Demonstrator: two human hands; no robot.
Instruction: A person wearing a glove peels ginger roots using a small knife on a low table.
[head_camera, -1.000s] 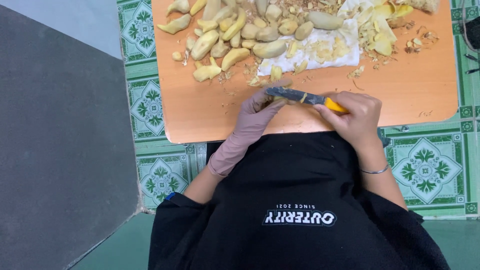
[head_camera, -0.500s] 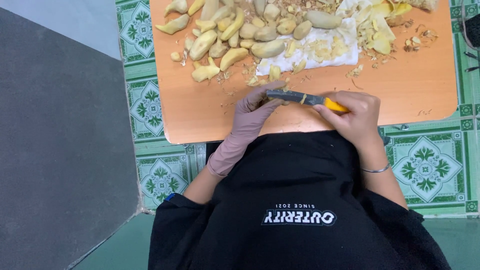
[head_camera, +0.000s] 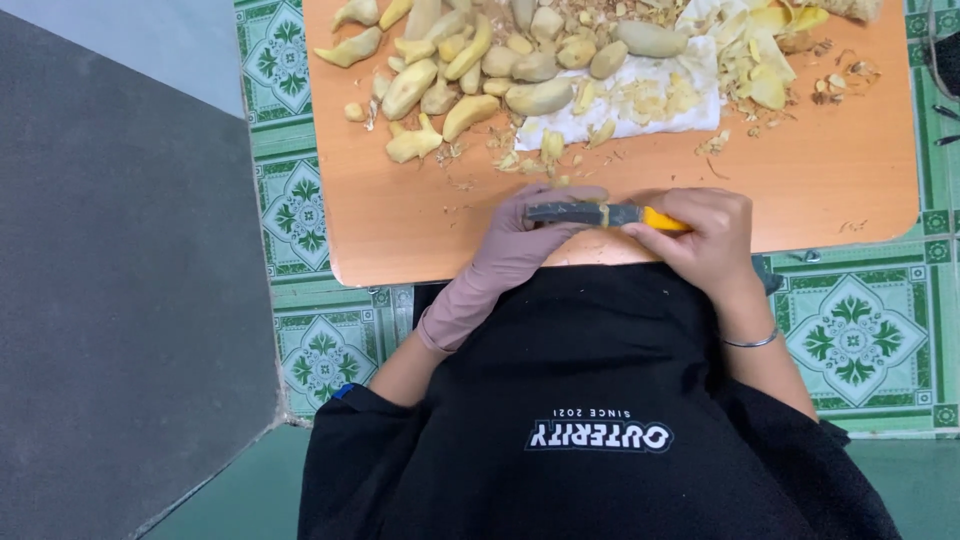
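My right hand (head_camera: 700, 240), bare with a thin bracelet at the wrist, grips a knife (head_camera: 600, 214) with a yellow handle and a dark blade pointing left. My left hand (head_camera: 520, 245) wears a pinkish-brown glove and is closed around a small pale root piece (head_camera: 603, 213) pressed against the blade; most of that piece is hidden by the fingers. Both hands meet over the near edge of the orange table (head_camera: 420, 230). A heap of peeled yellowish root pieces (head_camera: 470, 70) lies further out on the table.
A white cloth (head_camera: 640, 105) carries scraps and more pieces. Peelings (head_camera: 770, 60) pile at the far right of the table. Green patterned floor tiles (head_camera: 850, 340) surround the table, and a grey wall or panel (head_camera: 120, 300) stands at the left.
The hands stay at the table's near edge. The gloved fingers have shifted slightly around the piece at the blade.
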